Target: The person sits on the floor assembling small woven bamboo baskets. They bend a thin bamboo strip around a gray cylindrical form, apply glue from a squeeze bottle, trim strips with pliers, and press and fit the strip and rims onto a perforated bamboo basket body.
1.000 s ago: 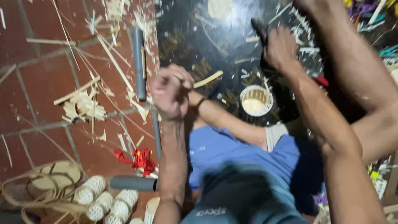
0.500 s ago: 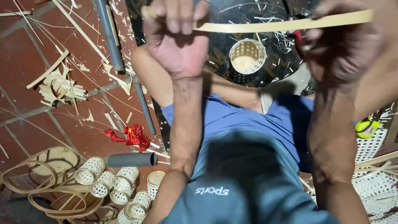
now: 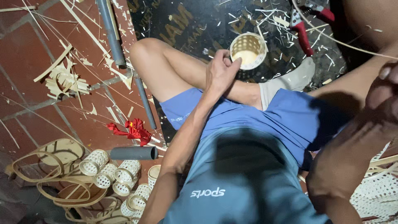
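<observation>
Head view: left hand [image 3: 222, 74] pinches one woven cup [image 3: 248, 50]; right hand [image 3: 383, 97] curls, grip unclear; five cups [image 3: 114, 174] lie apart.

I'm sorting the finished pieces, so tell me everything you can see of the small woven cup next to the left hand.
The small pale woven cup is a round, open-topped cylinder of light cane-like strips, its wall a lattice of small holes, with a smooth rim band. It lies tilted on the dark shaving-strewn board, its mouth facing the camera, the inside looking empty. The left hand meets its near rim at the fingertips. Red-handled pliers lie apart, to its right.
</observation>
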